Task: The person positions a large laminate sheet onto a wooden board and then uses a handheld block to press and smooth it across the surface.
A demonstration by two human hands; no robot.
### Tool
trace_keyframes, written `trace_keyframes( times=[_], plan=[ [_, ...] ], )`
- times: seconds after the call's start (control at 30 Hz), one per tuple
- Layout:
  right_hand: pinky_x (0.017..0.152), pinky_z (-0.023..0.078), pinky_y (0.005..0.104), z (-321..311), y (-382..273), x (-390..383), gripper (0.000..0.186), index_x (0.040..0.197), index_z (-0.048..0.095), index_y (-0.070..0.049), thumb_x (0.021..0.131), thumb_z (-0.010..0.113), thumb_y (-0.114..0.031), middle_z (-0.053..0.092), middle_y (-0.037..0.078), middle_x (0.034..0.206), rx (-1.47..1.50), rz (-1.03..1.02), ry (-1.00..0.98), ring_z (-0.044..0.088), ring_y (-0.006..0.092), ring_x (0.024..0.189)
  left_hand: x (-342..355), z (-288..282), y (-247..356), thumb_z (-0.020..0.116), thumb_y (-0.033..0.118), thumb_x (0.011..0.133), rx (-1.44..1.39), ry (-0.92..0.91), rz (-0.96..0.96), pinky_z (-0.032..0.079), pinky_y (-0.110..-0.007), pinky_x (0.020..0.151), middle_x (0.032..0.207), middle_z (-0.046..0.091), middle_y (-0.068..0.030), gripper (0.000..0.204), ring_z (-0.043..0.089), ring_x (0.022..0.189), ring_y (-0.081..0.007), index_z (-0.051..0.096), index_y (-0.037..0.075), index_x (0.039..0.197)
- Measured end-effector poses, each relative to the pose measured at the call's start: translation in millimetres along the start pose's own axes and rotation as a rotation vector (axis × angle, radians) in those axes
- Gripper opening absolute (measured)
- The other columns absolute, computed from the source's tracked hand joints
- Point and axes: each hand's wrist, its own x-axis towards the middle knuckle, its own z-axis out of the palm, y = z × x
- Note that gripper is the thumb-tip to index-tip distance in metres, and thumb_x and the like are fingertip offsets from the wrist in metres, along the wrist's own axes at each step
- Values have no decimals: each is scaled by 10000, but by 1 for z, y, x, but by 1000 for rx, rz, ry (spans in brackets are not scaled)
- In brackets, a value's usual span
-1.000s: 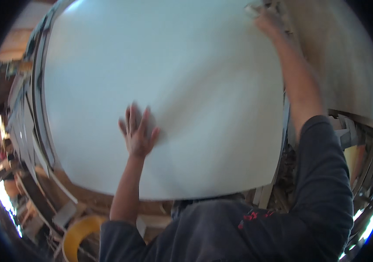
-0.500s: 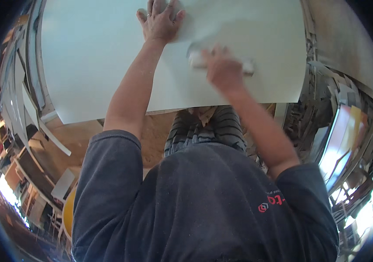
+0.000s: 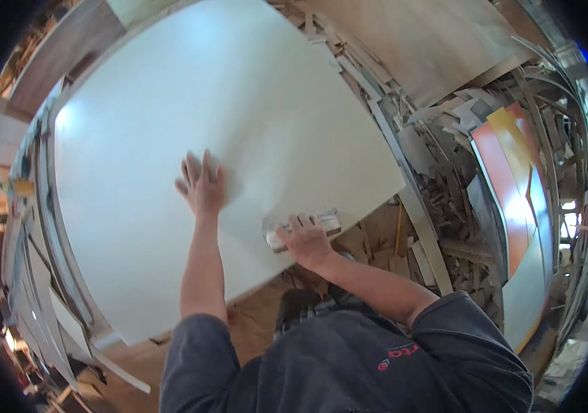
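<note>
A large pale, smooth sheet (image 3: 142, 158) lies flat in front of me. My left hand (image 3: 202, 187) rests on it with the fingers spread and nothing in them. Close to the sheet's near edge, my right hand (image 3: 304, 241) is closed around a pale oblong block (image 3: 328, 219) with a darker lower edge. The block lies along the sheet's surface, its two ends showing on either side of my hand. My palm and fingers hide its middle, and its exact kind cannot be made out.
Offcut strips (image 3: 53, 323) lean along the left side. To the right are scrap pieces (image 3: 438, 158), a long narrow board (image 3: 425, 241) and glossy coloured panels (image 3: 514, 186). A large brown board (image 3: 418, 41) lies beyond the sheet at far right.
The view has turned and now takes in more of the sheet's far side. My right hand has drawn the block closer to the near edge. My left hand stays spread on the sheet.
</note>
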Motion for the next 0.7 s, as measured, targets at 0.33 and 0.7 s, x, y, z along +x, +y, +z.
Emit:
trace_keyframes(
  times=[0.33, 0.7],
  plan=[
    [875, 574, 519, 22, 161, 201, 381, 1289, 637, -165, 916, 563, -173, 593, 194, 1269, -28, 248, 78, 605, 417, 1162, 8, -9, 4, 455, 588, 1032, 31, -18, -76, 107, -640, 1222, 1701, 246, -106, 591, 191, 1577, -306, 424, 346, 1570],
    [893, 570, 503, -10, 354, 474, 376, 1304, 577, -123, 930, 582, -168, 604, 239, 1305, -172, 392, 50, 635, 394, 1188, 17, -19, 7, 589, 521, 975, -25, -70, -123, 113, -666, 1211, 1693, 244, -134, 624, 203, 1569, -355, 441, 341, 1554]
  ],
)
